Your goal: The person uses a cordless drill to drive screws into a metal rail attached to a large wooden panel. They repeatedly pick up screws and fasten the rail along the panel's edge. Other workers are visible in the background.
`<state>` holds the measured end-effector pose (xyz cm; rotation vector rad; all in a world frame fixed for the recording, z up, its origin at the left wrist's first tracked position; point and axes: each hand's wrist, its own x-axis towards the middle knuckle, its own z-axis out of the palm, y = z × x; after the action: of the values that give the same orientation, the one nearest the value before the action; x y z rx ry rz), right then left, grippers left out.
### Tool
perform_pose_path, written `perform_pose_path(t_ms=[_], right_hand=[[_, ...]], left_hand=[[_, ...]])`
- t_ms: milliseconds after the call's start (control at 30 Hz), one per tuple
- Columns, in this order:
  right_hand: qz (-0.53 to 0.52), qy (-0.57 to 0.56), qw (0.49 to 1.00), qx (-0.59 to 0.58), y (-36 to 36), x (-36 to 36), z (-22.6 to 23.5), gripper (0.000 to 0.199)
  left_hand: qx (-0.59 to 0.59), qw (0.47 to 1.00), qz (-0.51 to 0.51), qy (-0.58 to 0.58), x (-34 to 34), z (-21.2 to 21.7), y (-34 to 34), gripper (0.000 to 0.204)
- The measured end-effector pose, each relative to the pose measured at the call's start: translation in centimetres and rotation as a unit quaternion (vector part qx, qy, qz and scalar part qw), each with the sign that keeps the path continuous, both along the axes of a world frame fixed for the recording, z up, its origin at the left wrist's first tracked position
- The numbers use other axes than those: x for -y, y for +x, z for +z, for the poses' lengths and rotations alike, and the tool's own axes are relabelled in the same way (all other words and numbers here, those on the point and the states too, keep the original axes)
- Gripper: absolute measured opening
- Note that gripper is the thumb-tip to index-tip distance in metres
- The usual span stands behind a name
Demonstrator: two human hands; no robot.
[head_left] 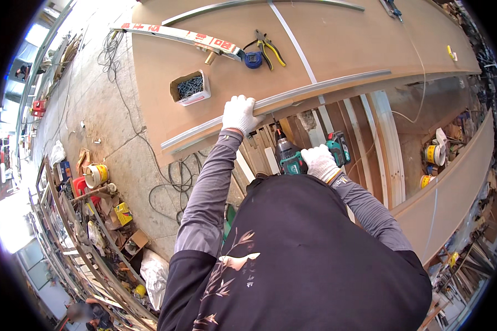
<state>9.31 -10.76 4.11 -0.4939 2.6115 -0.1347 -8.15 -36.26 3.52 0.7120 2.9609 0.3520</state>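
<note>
My right hand (320,163), in a white knit glove, grips a teal and black cordless drill (291,158). The drill's long thin bit points away from me and reaches the near edge of a large brown board (165,113). Along that edge runs a narrow grey metal strip (315,89). My left hand (239,114), gloved the same way, closes over the strip and board edge, left of the bit. Whether the bit tip touches the strip or board cannot be made out. Farther in on the board sits a small open box of screws (190,88).
Yellow-handled pliers (268,49), a blue tape measure (253,59) and a metal bar (188,36) with red-printed tape lie on the board. Planks (389,149) lie below its edge. Black cables (176,182) coil on the floor at left. A person (96,314) is at lower left.
</note>
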Motion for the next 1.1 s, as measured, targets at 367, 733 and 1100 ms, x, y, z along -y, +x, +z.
perform_pose_path(t_ms=[367, 733, 1100], right_hand=[[0.008, -0.006, 1.0, -0.027, -0.5, 0.4, 0.1, 0.034], [0.018, 0.0, 0.998, -0.064, -1.5, 0.7, 0.9, 0.03], [0.038, -0.017, 0.996, -0.077, -1.4, 0.4, 0.6, 0.043]], left_hand=[[-0.019, 0.998, -0.02, 0.049, 0.6, -0.6, -0.3, 0.049], [-0.002, 0.999, -0.03, 0.037, 0.8, -0.1, -0.5, 0.046], [-0.001, 0.998, -0.028, 0.058, 0.7, 0.0, -0.3, 0.046]])
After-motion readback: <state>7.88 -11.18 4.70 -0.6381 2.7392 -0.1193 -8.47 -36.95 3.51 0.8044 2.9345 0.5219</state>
